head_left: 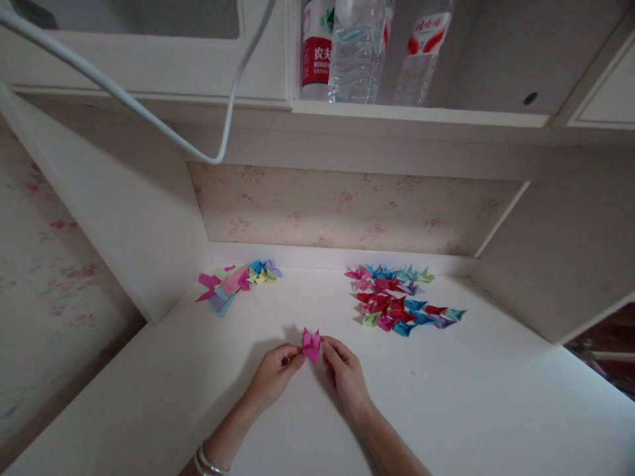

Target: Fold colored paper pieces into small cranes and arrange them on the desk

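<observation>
A pink folded-paper figure (311,348) with two pointed tips up and one point down is held just above the white desk, between both hands. My left hand (278,371) is closed, its thumb and finger pinching the figure's left edge. On the other side, my right hand (343,367) pinches the right edge near the upper tip. Beyond the right hand lie rows of folded paper cranes (397,301) in red, pink, blue, purple and green. Left of the hands, at the back, is a heap of coloured paper pieces (233,283), some flat and some folded.
The white desk (446,410) is boxed in by side panels (114,198) and a low back wall with floral paper (317,205). Overhead, a shelf (421,118) holds plastic bottles (356,59). A white cable (149,119) hangs down at the upper left.
</observation>
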### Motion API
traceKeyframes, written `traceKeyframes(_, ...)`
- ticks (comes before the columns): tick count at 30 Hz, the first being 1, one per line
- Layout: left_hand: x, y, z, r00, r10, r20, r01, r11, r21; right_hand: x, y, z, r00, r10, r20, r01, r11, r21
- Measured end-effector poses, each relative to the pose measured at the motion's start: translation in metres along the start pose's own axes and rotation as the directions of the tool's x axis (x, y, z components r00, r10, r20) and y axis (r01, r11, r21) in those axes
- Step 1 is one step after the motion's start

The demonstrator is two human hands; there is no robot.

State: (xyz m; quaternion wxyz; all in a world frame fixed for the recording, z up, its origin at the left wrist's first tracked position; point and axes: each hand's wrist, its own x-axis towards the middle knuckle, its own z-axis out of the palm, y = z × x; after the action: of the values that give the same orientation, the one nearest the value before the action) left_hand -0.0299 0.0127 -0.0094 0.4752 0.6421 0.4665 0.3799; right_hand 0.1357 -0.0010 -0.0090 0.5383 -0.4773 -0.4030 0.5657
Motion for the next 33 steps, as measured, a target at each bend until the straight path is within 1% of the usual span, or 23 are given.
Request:
traceKeyframes(5, 0.001, -0.001, -0.001, 1.000, 0.011, 0.018, -0.011, 1.000, -0.001, -0.001, -0.001, 0.000, 1.000, 0.010, 0.004, -0.010, 1.000, -0.012)
traceKeyframes(8, 0.001, -0.001, -0.001, 1.000, 0.007, 0.022, -0.008, 1.000, 0.014, -0.001, -0.002, 0.001, 1.000, 0.009, 0.000, -0.009, 1.000, 0.010)
traceKeyframes(11, -0.002, 0.002, 0.001, 1.000, 0.008, 0.008, -0.009, 0.997, 0.074, 0.000, -0.003, 0.000, 1.000, 0.024, -0.014, -0.023, 0.998, 0.058)
traceKeyframes(13, -0.004, 0.004, 0.003, 1.000, 0.029, 0.003, -0.029, 0.992, 0.125, 0.001, -0.006, -0.003, 0.999, 0.031, -0.020, -0.030, 0.996, 0.085)
traceKeyframes(15, -0.005, 0.005, 0.005, 0.998, 0.056, 0.009, -0.057, 0.984, 0.167, 0.002, -0.010, -0.007, 1.000, 0.018, -0.007, -0.017, 0.997, 0.070)
traceKeyframes(17, -0.006, 0.005, 0.007, 0.997, 0.077, 0.016, -0.079, 0.977, 0.198, 0.002, -0.017, -0.011, 0.999, 0.007, 0.038, -0.006, 1.000, -0.012)
traceKeyframes(20, -0.006, 0.002, 0.008, 0.995, 0.095, 0.015, -0.096, 0.967, 0.235, 0.003, -0.029, -0.016, 0.995, -0.019, 0.102, 0.042, 0.974, -0.222)
traceKeyframes(22, -0.007, 0.000, 0.009, 0.995, 0.102, 0.021, -0.104, 0.963, 0.249, 0.003, -0.036, -0.019, 0.988, -0.081, 0.133, 0.124, 0.924, -0.361)
traceKeyframes(24, -0.007, -0.001, 0.010, 0.994, 0.108, 0.033, -0.112, 0.959, 0.259, 0.003, -0.041, -0.023, 0.975, -0.132, 0.178, 0.203, 0.855, -0.477)
traceKeyframes(26, -0.008, -0.002, 0.011, 0.992, 0.117, 0.043, -0.125, 0.953, 0.275, 0.003, -0.044, -0.026, 0.968, -0.138, 0.208, 0.235, 0.787, -0.571)
traceKeyframes(28, -0.008, -0.002, 0.012, 0.991, 0.121, 0.049, -0.130, 0.949, 0.288, 0.002, -0.045, -0.030, 0.967, -0.130, 0.217, 0.240, 0.739, -0.629)
traceKeyframes(30, -0.008, -0.001, 0.012, 0.993, 0.109, 0.048, -0.118, 0.951, 0.286, 0.002, -0.048, -0.036, 0.965, -0.131, 0.228, 0.251, 0.724, -0.643)
traceKeyframes(33, -0.008, 0.002, 0.011, 0.996, 0.086, 0.040, -0.093, 0.958, 0.271, 0.008, -0.057, -0.056, 0.957, -0.165, 0.238, 0.283, 0.704, -0.651)
